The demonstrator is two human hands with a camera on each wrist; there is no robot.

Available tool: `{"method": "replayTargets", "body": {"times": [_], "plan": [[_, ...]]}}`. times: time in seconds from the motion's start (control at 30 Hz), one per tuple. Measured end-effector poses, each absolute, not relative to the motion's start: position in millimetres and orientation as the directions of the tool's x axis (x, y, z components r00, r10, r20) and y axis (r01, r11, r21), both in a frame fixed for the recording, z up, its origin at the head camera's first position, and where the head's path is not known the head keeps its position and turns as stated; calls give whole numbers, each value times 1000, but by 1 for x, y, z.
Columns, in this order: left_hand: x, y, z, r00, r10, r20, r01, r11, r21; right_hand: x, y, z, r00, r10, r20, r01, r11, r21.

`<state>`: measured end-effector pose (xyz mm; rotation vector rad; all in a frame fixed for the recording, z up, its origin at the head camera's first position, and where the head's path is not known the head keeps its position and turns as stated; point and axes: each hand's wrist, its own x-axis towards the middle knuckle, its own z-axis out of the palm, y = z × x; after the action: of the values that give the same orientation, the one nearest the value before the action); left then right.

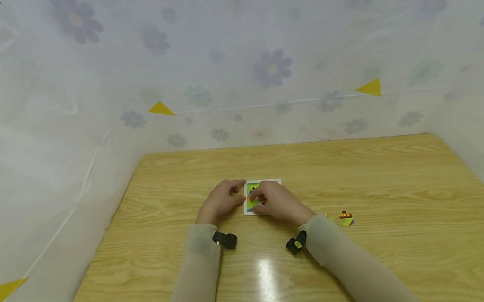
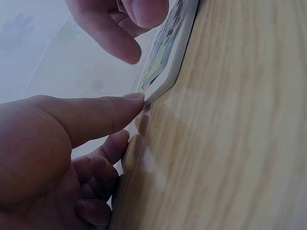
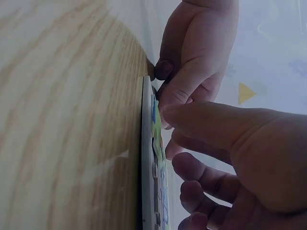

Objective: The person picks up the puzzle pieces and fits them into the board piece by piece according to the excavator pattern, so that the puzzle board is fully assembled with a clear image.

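A small jigsaw puzzle in a white-rimmed tray point(image 1: 262, 181) lies on the table, its brightly coloured pieces partly hidden under my right hand. My left hand point(image 1: 222, 201) is at the tray's left side, with the thumb against its near left corner and the index finger up by the far corner. In the left wrist view its other fingers are loosely bent beside the tray. Over the puzzle is my right hand point(image 1: 277, 200), thumb and index finger apart, fingertips close over the pieces. Seen from the right wrist, some puzzle pieces point(image 3: 157, 125) stand a little above the rim point(image 3: 146, 158).
Loose puzzle pieces point(image 1: 346, 219) lie on the wooden table point(image 1: 383, 263) to the right, near my right sleeve, which partly covers them. Floral sheeting point(image 1: 235, 66) walls off the back and sides. Black straps point(image 1: 225, 240) circle both wrists.
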<state>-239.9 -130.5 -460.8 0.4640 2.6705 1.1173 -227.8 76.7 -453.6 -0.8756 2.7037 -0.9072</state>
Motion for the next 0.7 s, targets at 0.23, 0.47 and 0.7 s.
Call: {"method": "replayTargets", "body": {"times": [0.23, 0.47, 0.7], "plan": [[-239, -130, -460, -926, 369, -74, 209, 668, 714, -226, 78, -455, -810, -586, 20, -484, 649, -587], [-240, -130, -459, -927, 369, -70, 208, 659, 723, -227, 78, -455, -809, -587, 27, -497, 658, -566], [-241, -130, -462, -929, 359, -91, 186, 664, 724, -228, 78, -455, -810, -586, 13, -488, 662, -569]]}}
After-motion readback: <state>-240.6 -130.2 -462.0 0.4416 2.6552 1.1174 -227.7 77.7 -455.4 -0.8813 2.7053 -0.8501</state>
